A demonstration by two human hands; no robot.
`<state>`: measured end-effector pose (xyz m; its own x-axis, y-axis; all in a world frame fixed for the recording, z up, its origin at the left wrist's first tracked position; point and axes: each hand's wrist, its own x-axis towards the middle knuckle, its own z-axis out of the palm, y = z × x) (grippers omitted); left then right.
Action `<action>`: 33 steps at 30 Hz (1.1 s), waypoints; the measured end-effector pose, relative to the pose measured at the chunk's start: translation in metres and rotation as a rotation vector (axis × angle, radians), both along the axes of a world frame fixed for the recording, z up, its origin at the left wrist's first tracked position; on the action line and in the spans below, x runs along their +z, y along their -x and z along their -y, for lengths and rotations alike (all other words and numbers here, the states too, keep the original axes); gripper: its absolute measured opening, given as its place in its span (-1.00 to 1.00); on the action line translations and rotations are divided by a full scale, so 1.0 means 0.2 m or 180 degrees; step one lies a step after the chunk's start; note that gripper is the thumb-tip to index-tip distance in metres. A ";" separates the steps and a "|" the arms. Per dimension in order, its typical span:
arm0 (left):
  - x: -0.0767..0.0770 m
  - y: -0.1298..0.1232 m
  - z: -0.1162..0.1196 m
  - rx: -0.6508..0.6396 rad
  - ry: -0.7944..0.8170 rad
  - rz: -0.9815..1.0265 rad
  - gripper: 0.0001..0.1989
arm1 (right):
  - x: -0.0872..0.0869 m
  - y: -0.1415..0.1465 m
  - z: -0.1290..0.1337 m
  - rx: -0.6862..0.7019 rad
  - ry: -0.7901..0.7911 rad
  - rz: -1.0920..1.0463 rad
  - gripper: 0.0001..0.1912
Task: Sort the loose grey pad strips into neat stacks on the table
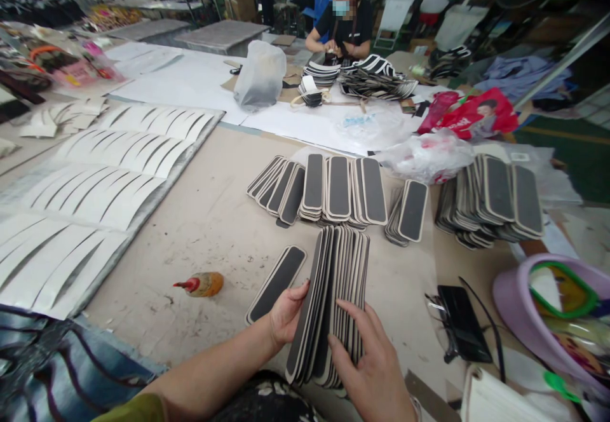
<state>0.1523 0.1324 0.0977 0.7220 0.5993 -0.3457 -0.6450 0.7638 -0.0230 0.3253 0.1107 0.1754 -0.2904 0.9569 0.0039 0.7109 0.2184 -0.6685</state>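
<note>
A thick stack of long dark pieces with pale rims (328, 307) stands fanned on edge near the table's front. My left hand (289, 311) grips its left side, thumb along the outer piece and the other fingers hidden behind. On the right side, my right hand (369, 361) has its fingers spread, with fingertips touching the pieces. One similar piece (276, 285) lies flat just left of the stack. Behind it, more such pieces (338, 190) lie in overlapping rows, with a smaller pile (412, 212) to their right.
An orange bottle with a red tip (204, 284) lies at left. White curved strips (95, 187) cover a board further left. At right are a phone (463, 323), glasses (443, 326), a purple basin (512, 295) and another pile (498, 190). Across the table sits a person (362, 25).
</note>
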 end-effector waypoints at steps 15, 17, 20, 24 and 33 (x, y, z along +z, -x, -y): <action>-0.03 0.01 0.01 0.0039 0.0093 0.0059 -0.48 | -0.03 0.00 0.01 -0.0054 0.0071 -0.0043 -0.55; -0.03 0.01 0.01 0.0020 0.0099 0.0032 -0.47 | -0.03 0.00 0.01 -0.0043 0.0102 -0.0058 -0.55; -0.02 0.01 0.01 0.0011 0.0129 0.0034 -0.46 | -0.03 0.01 0.01 -0.0031 0.0150 -0.0119 -0.55; -0.03 0.01 0.01 0.0023 0.0157 0.0082 -0.45 | -0.01 0.01 0.00 -0.0060 0.0160 -0.0161 -0.55; -0.04 0.01 0.01 0.0020 0.0091 0.0171 -0.44 | -0.03 0.02 -0.01 -0.0055 0.0195 -0.0166 -0.55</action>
